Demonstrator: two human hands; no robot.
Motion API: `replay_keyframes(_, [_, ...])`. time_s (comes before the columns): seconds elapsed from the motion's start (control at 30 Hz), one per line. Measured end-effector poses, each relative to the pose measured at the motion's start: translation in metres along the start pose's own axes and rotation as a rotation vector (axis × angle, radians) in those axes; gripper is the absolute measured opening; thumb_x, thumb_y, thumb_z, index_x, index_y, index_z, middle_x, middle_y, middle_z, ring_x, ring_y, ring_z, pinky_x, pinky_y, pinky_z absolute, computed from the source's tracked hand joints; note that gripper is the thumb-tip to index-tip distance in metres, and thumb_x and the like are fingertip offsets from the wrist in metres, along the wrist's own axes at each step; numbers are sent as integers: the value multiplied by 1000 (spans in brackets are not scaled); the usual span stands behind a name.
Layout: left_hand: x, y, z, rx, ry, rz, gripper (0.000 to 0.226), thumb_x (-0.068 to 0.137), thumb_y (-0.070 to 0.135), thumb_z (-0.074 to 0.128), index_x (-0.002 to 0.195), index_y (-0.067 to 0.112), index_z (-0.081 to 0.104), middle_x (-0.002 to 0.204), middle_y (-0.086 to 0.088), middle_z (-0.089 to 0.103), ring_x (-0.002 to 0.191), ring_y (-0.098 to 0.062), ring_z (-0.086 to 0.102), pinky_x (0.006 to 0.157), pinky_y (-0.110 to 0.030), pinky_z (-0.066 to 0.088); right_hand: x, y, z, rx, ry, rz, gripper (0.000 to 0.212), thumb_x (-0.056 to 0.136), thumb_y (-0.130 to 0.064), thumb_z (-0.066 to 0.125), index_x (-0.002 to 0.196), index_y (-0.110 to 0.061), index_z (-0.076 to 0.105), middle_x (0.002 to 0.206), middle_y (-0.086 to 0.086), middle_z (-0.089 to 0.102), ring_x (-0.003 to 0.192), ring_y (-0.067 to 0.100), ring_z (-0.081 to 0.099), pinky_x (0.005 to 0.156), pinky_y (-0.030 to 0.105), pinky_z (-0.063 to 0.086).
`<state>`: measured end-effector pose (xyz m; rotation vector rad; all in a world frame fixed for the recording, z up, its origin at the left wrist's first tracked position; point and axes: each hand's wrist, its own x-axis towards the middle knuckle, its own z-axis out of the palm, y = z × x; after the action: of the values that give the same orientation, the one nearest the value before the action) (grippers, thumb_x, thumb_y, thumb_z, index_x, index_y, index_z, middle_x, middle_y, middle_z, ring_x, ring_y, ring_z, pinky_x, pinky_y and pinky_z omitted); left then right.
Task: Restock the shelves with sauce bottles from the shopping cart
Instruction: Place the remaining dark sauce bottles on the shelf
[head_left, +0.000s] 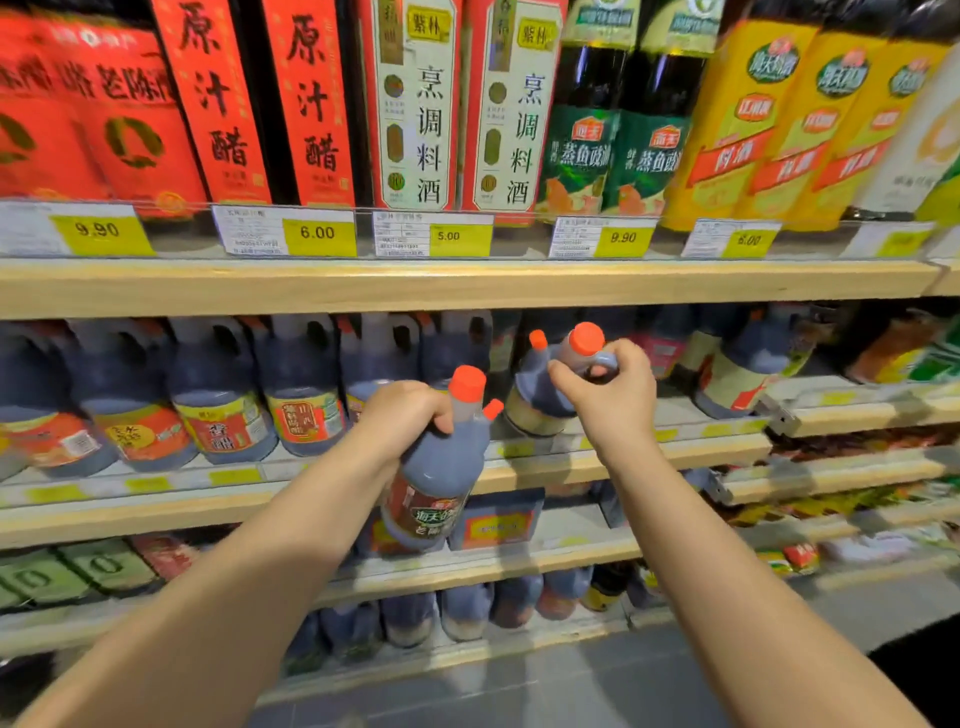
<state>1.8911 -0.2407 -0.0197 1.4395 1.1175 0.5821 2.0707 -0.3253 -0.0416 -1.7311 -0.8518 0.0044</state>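
Where bottles crowd, wooden shelves

Two dark sauce bottles, orange caps. Left bottle held tilted before the second shelf, label facing out. Right bottle leans on that shelf, gripped by its handle.
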Motion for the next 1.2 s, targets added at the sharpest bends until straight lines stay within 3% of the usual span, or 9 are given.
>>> replay_keyframes(0.1, [-6,-4,14,-51,58,-24,8,38,11,53,32,14,50,55,-3,49,59,-21,43,54,-28,32,17,14,2,-21,-100,-61,39,69,-19,79,75,4,48,84,16,49,75,23,48,63,27,33])
replay_keyframes(0.23, [-13,-7,28,-93,127,-21,5,44,10,56,47,10,52,59,-5,49,59,-19,42,52,-28,30,31,32,17,-9,-239,-83,37,69,-20,80,70,-3,47,78,8,47,72,19,46,57,14,31])
replay_keyframes(0.37, [-14,-10,34,-91,198,-40,10,36,11,51,46,10,51,48,0,47,53,-17,39,44,-21,29,49,37,30,135,-383,87,39,67,-27,84,91,-5,62,87,5,65,81,16,61,70,26,46])
replay_keyframes(0.5, [-14,-11,37,-65,253,-56,8,38,10,53,44,11,49,44,5,44,55,-16,37,47,-24,28,66,46,42,259,-323,259,56,64,-30,86,112,-12,62,108,3,68,100,17,63,88,31,51])
replay_keyframes(0.67, [-11,-9,35,-128,306,-97,19,62,-3,57,50,9,47,52,-1,42,54,-17,37,49,-24,26,84,41,58,336,-400,289,48,73,-20,81,113,-6,58,102,-2,57,101,14,55,76,13,38])
replay_keyframes(0.83, [-7,-1,41,-131,284,-84,23,64,-4,56,50,10,45,41,5,42,50,-15,37,39,-17,29,83,47,57,441,-443,373,43,77,-19,76,111,-20,50,113,-4,51,109,12,47,102,30,39])
replay_keyframes(1.0, [-1,4,45,-145,246,-104,28,68,-5,55,48,12,44,37,6,43,48,-16,40,47,-22,29,48,77,32,352,-451,468,61,75,-38,76,124,-10,52,115,5,63,107,20,59,88,34,49])
replay_keyframes(1.13, [4,7,53,-219,187,-107,24,73,6,60,51,14,52,41,7,50,51,-15,45,52,-23,34,24,92,6,253,-386,342,16,87,-23,66,94,-10,60,83,-4,61,83,12,57,68,15,44])
replay_keyframes(1.2, [3,10,60,-214,128,-107,21,72,18,62,51,18,61,51,6,55,55,-14,42,55,-24,32,12,94,-4,205,-405,282,11,88,-20,65,80,-14,60,72,-6,56,72,8,53,61,11,41])
